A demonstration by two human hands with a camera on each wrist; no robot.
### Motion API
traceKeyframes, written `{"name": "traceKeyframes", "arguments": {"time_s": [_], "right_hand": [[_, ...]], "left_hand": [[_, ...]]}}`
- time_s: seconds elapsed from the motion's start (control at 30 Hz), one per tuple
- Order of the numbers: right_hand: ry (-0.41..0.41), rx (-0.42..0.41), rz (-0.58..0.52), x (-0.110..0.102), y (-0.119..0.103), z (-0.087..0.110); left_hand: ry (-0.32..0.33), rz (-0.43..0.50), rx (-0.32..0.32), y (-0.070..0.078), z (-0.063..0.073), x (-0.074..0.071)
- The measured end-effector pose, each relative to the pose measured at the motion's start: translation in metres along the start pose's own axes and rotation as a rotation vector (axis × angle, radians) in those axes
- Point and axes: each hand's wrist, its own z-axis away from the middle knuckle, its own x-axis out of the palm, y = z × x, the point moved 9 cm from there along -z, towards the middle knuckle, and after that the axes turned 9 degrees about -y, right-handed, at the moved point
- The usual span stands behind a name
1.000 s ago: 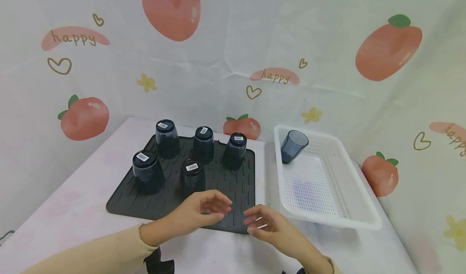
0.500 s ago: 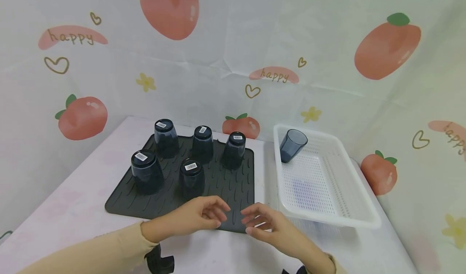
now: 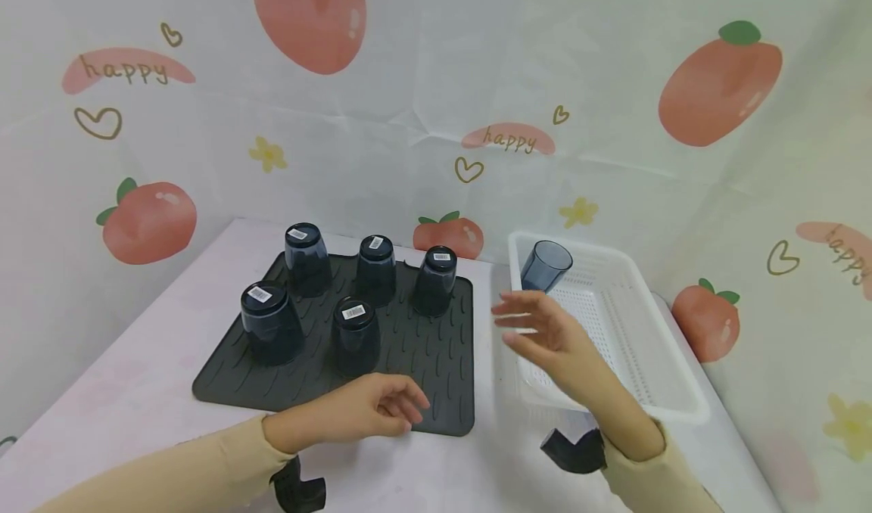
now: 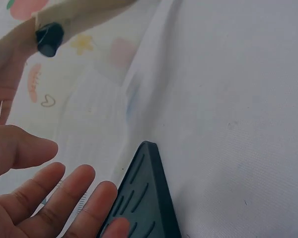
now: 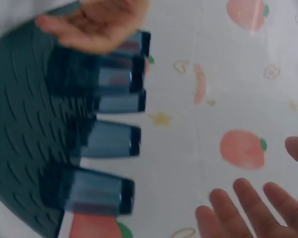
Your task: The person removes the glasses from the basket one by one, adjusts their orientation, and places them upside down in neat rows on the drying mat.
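My left hand (image 3: 368, 409) hovers over the front edge of the black drying mat (image 3: 436, 369), fingers loosely bent, holding nothing. My right hand (image 3: 548, 339) is raised over the left side of the white basket (image 3: 664, 331), fingers spread and thumb apart, nothing in its grasp. Inside that basket, at the back left corner, a blue-grey drinking glass (image 3: 547, 265) leans with its mouth up; the hand partly covers its lower end. Several matching glasses stand upside down on the mat, among them a front glass (image 3: 356, 339) just behind my left hand.
Another upturned glass (image 3: 272, 328) is at the mat's left, and one (image 3: 436, 282) at its back right. A printed cloth backdrop (image 3: 381, 150) rises behind the white table (image 3: 123, 362). The basket's walls stand above the table.
My right hand has moved up and to the right, from the mat's front right corner to over the basket. The left hand has dropped slightly. The glasses have stayed in place.
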Motion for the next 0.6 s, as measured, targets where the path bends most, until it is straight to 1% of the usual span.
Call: {"name": "traceKeyframes", "arguments": {"time_s": [0.1,0.2,0.27,0.37,0.47,0.53,0.6], "right_hand": [[0.078,-0.044,-0.109,-0.026,0.002,-0.011],[0.158,-0.076,-0.241,-0.053,0.008,-0.022],[0.221,-0.097,-0.309,-0.071,0.013,-0.030],[0.336,-0.090,-0.351,-0.098,0.025,-0.037],[0.441,-0.064,-0.389,-0.120,0.042,-0.042],[0.498,-0.034,-0.400,-0.132,0.056,-0.044],[0.533,0.010,-0.392,-0.141,0.070,-0.047]], "left_hand": [[-0.001,-0.004,-0.005,0.000,0.001,-0.001],[0.002,-0.007,-0.008,0.000,0.001,-0.001],[0.005,-0.009,-0.009,0.000,0.001,-0.002],[0.007,-0.012,-0.008,-0.001,0.002,-0.002],[0.007,-0.015,-0.006,-0.002,0.002,-0.002],[0.007,-0.020,-0.008,-0.003,0.001,-0.002],[0.008,-0.027,-0.015,-0.005,0.001,-0.002]]}}
